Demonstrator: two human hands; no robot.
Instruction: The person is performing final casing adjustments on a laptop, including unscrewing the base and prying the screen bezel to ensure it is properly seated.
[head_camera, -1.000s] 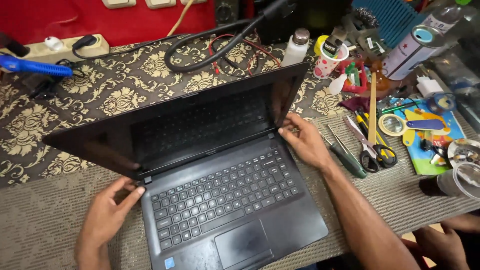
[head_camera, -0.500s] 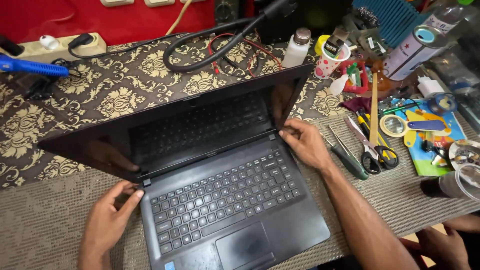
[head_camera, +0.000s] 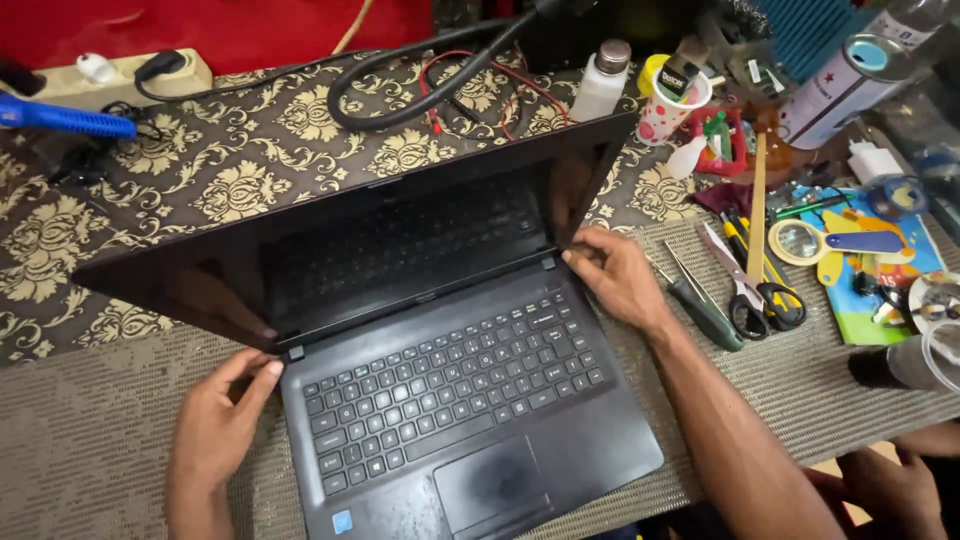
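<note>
— Where's the laptop (head_camera: 440, 390) from where you sit?

— I see it in the middle of the table (head_camera: 90, 460), lying at a slant, its near edge close to me and the dark screen (head_camera: 380, 240) leaning back toward the far side. The keyboard (head_camera: 450, 375) faces up between my two hands.

— And the left hand (head_camera: 215, 430)?

— It's at the laptop's left rear corner, just beside the hinge. The fingers (head_camera: 255, 375) are curled together, tips touching the corner of the base; it grips nothing that I can make out.

— The right hand (head_camera: 615, 275)?

— At the right rear corner, where the screen meets the base. The fingers are bunched and pressed against the lower right corner of the screen frame. I can't tell whether they pinch the bezel or only rest on it.

— Anything close by?

— Right of that hand lie a green-handled screwdriver (head_camera: 705, 310) and scissors (head_camera: 745, 285), near but not touching. A black cable (head_camera: 420, 85) loops on the patterned cloth (head_camera: 240, 150) far behind the screen.
</note>
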